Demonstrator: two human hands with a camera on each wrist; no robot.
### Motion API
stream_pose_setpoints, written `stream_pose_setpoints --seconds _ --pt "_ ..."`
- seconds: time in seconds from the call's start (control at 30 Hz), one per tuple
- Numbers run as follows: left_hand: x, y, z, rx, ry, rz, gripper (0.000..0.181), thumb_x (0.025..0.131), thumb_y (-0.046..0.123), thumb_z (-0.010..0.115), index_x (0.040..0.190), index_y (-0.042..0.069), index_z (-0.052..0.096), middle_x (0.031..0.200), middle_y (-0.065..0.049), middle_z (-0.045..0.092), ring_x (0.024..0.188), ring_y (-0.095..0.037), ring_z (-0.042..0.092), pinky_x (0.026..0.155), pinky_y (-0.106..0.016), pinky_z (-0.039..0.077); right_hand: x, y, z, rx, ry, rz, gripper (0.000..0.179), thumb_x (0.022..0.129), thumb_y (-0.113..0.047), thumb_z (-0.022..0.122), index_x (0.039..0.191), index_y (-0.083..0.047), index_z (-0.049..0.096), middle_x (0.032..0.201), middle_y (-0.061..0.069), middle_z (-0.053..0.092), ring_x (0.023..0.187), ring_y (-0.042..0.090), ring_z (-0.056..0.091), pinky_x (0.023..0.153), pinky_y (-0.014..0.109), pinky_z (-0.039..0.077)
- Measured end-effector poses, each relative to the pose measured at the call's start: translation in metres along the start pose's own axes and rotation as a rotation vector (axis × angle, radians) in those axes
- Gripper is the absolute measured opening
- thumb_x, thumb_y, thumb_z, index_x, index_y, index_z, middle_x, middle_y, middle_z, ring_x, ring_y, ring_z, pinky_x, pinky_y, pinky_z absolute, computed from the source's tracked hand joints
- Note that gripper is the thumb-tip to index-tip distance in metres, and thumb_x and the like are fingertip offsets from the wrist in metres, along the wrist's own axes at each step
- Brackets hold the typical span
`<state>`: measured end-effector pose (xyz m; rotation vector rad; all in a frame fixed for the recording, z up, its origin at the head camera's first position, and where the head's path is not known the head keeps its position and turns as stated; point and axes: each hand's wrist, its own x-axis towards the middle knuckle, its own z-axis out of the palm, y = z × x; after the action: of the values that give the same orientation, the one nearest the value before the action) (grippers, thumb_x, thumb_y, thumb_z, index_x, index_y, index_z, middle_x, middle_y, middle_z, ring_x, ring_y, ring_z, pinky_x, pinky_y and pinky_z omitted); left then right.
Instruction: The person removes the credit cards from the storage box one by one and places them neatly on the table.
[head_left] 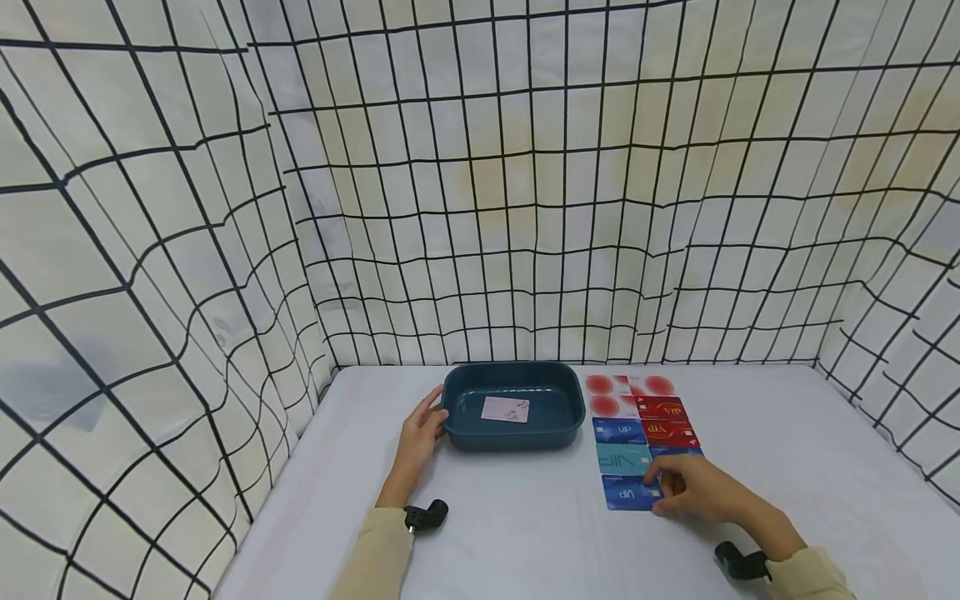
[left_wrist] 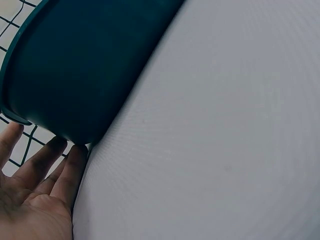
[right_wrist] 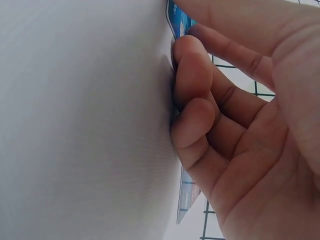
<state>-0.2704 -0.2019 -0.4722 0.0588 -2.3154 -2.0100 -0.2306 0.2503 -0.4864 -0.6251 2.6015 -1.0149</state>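
A dark teal rectangular tray (head_left: 513,444) stands on the table with a pale pink card (head_left: 505,409) lying flat inside it. At its left end my left hand (head_left: 422,436) touches the wall and rim, the fingers fairly straight in the left wrist view. To the right lie cards in two columns. My right hand (head_left: 701,487) has thumb and index finger at the right end of a blue VIP card (head_left: 628,493), pinching it; the other fingers are curled in the right wrist view. Part of another blue card (head_left: 678,452) shows behind that hand, the remainder hidden.
Above the pinched card lie a teal card (head_left: 624,459), a blue VIP card (head_left: 618,431), red VIP cards (head_left: 670,433) and white cards with red circles (head_left: 600,385). A white cloth covers the table (head_left: 517,517). Black netting over white sheets (head_left: 525,208) stands behind and at both sides.
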Motion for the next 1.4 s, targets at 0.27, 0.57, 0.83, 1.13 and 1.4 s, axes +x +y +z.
stream_pose_setpoints --seconds 0.27,0.57,0.83,1.13,1.4 --pt "0.001 -0.001 -0.001 -0.012 -0.003 0.008 0.052 0.105 0.016 0.052 0.156 0.014 0.043 0.155 -0.023 0.048 0.139 -0.036 0.054 0.112 -0.049 0.048 0.003 0.003 0.003 -0.035 0.033 0.038 0.039 0.082 -0.033 0.085 0.111 -0.014 0.067 0.076 -0.002 0.057 0.069 0.009 0.055 0.059 0.021 0.047" --pt "0.0 -0.001 0.0 -0.007 -0.001 0.017 0.052 0.105 0.016 0.052 0.156 0.013 0.043 0.154 -0.023 0.049 0.138 -0.037 0.054 0.113 -0.051 0.047 0.003 0.001 0.003 -0.034 0.047 0.054 0.039 0.082 -0.033 0.085 0.11 -0.013 0.066 0.076 -0.002 0.057 0.069 0.01 0.055 0.059 0.021 0.046" --pt "0.001 -0.002 -0.001 -0.019 -0.002 0.009 0.053 0.105 0.016 0.052 0.157 0.014 0.043 0.155 -0.022 0.048 0.139 -0.036 0.053 0.113 -0.051 0.047 0.004 0.0 0.004 -0.041 0.044 0.063 0.039 0.082 -0.032 0.085 0.111 -0.013 0.066 0.076 -0.001 0.057 0.069 0.01 0.055 0.059 0.021 0.046" --pt "0.001 -0.004 -0.002 -0.02 0.002 0.006 0.052 0.105 0.015 0.052 0.156 0.014 0.044 0.155 -0.022 0.049 0.138 -0.036 0.054 0.113 -0.051 0.047 0.004 -0.002 0.005 -0.05 0.042 0.046 0.041 0.082 -0.034 0.085 0.111 -0.013 0.066 0.075 -0.002 0.056 0.068 0.01 0.055 0.058 0.021 0.046" --pt "0.002 -0.004 -0.001 -0.038 -0.01 0.009 0.052 0.105 0.015 0.053 0.156 0.015 0.044 0.154 -0.022 0.05 0.139 -0.036 0.054 0.113 -0.051 0.046 0.006 -0.007 0.003 -0.047 0.102 -0.035 0.033 0.089 -0.033 0.079 0.114 -0.013 0.069 0.076 -0.004 0.057 0.068 0.007 0.054 0.058 0.02 0.046"
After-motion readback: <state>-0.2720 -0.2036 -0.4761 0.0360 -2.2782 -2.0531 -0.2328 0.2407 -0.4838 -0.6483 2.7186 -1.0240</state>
